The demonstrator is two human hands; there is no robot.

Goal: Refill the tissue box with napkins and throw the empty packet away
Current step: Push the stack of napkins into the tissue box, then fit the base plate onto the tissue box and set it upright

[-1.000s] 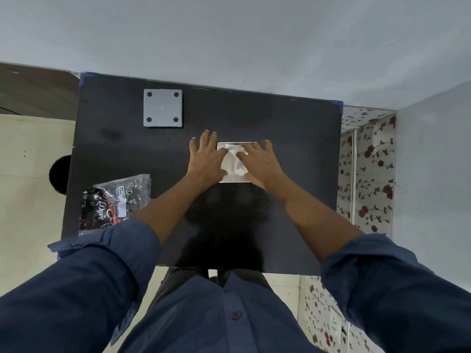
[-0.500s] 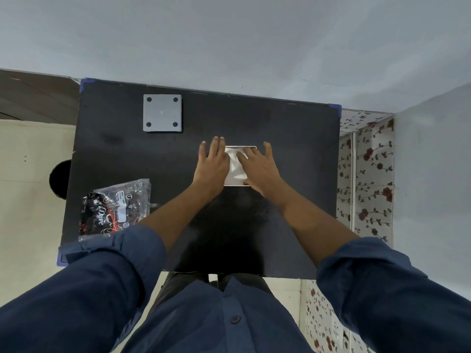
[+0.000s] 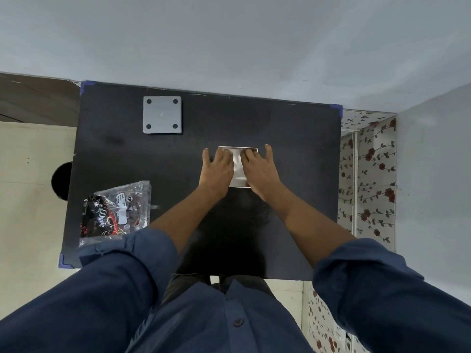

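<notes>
White rectangular tissue box [image 3: 237, 171] sits mid black surface [image 3: 293, 154], under both hands. Left hand [image 3: 216, 169] and right hand [image 3: 258, 169] lie flat, fingers spread, pinching nothing. Crinkled clear plastic packet [image 3: 116, 211] lies well apart, left.

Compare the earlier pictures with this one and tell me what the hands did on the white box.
Both hands closed in: the left hand and right hand now cover more of the white box, leaving only a narrow strip showing. Neither took hold of or let go of anything. The packet and grey plate stayed put on the table.
</notes>
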